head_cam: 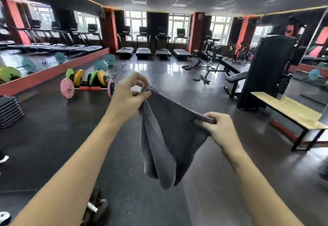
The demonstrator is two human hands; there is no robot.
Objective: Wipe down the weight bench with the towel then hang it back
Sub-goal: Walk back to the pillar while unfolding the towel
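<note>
Towel (165,137) edge between both hands

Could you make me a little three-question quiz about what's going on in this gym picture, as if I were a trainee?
1. True or false: each hand has its own grip on the grey towel.
2. Which lies on the floor left of the left hand? A) a barbell with pink plates B) a bicycle C) a ladder
3. Fill in: the wooden bench stands to the person's ____.

Key: 1 true, the right hand pinches the other top corner; 2 A; 3 right.
</note>
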